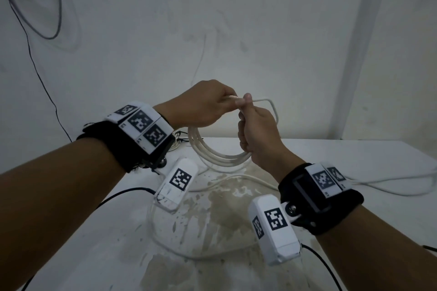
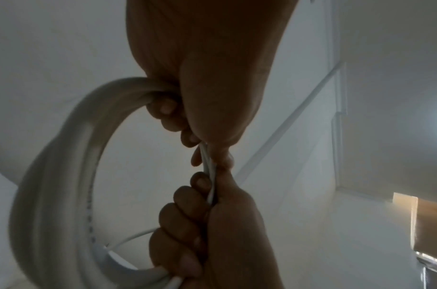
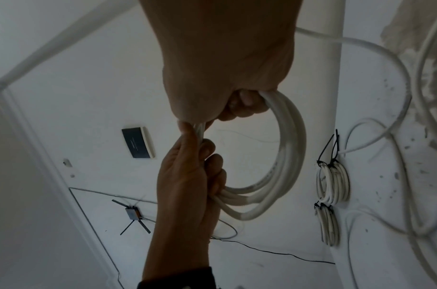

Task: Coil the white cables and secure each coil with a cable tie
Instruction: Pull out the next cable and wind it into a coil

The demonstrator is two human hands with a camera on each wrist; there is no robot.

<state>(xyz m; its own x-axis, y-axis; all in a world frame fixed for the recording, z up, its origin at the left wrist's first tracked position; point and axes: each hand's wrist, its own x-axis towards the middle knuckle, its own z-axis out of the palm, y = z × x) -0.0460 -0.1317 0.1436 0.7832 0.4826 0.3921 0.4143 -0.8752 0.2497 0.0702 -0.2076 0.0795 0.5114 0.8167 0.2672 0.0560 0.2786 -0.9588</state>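
White stained surface (image 1: 354,160) against a bare wall. 2 tied coils (image 3: 332,183) lie finished (black cable ties on each). Coil in progress (image 1: 212,151) is held above the surface: left hand (image 1: 201,106) and right hand (image 1: 257,134) fingers clamped on its loops. Loose cable (image 1: 390,186) remains; no tie fitted yet.

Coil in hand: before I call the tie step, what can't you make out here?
- Cable end: inside the left hand and right hand in every view, both gripping the coil.
- Loop count: left wrist view blurs the strands together.
- Cable tie for this coil: none visible; the grip could hide one.
- Tied coils: arm-hidden in head view; ties too small to judge.
- Loose cable: cut off by right edge.
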